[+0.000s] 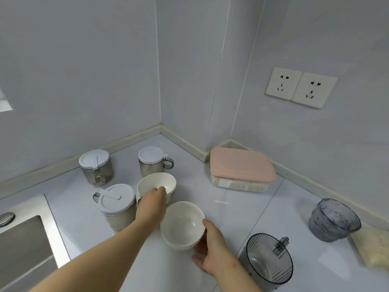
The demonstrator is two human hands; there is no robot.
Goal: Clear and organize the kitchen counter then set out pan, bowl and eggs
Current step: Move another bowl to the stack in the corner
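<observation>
Two white bowls sit close together on the white counter point(231, 209). My left hand point(150, 205) grips the near rim of the far bowl point(156, 183), thumb reaching inside it. The near bowl point(182, 224) is empty and tilted a little; my right hand point(210, 249) holds it from below and from the right, thumb on its rim. No pan or eggs are in view.
Three steel canisters with white lids point(94, 166) point(152, 160) point(116, 204) stand left and behind the bowls. A pink-lidded box point(242, 165) sits by the wall corner. A grey blender jar point(270, 262), a grey glass bowl point(334, 220), a bag point(372, 247) and the sink point(25, 239).
</observation>
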